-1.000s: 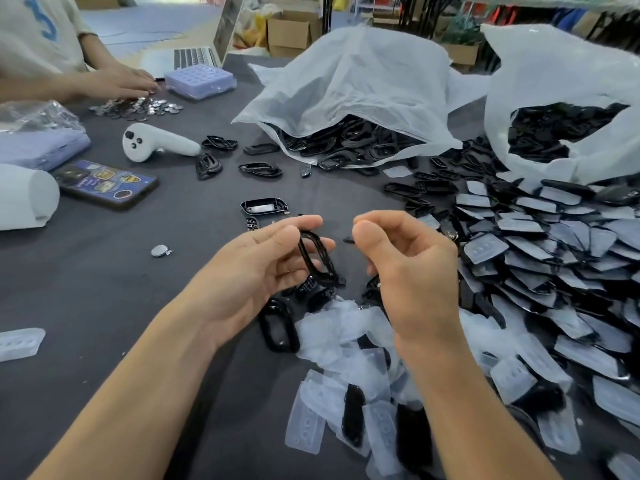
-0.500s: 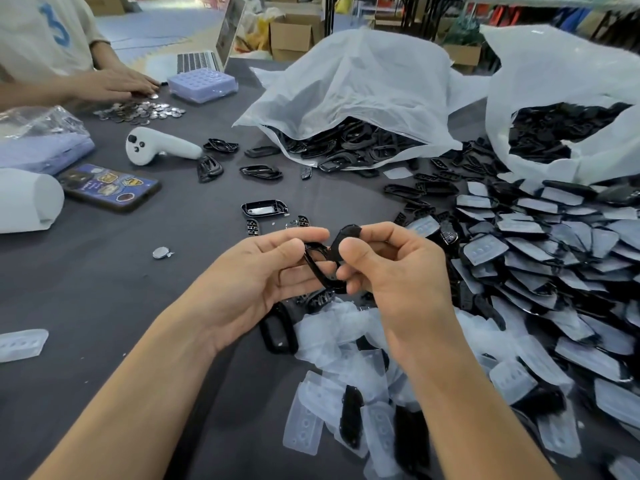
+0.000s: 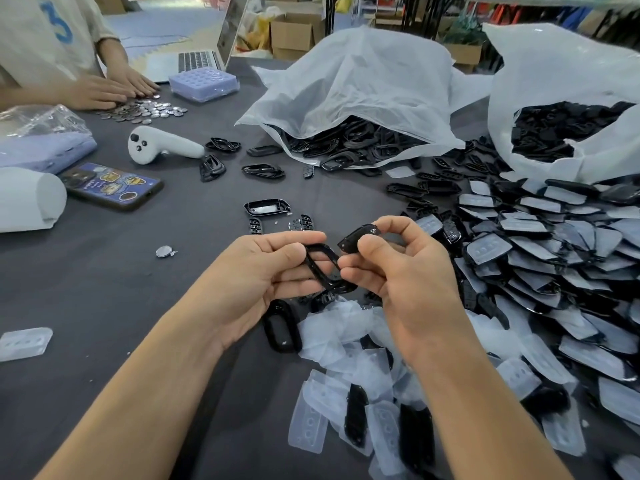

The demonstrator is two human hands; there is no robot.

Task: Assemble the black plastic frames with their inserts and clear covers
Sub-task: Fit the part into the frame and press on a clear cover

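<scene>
The left hand point(image 3: 256, 275) curled its fingers round an open black frame point(image 3: 337, 285), held in the air above the near middle of the table point(image 3: 104, 289). The right hand point(image 3: 412, 285) pinched a small black insert point(image 3: 356, 239) between thumb and forefinger, just beyond the frame's far right end, close to it but seemingly not yet seated. The likely trouble was misalignment. Pushed in tilted or the wrong way round, the insert could jam, or spring from that light pinch and drop among the clear covers point(image 3: 346, 337) heaped below, where other black pieces lay mixed in.
</scene>
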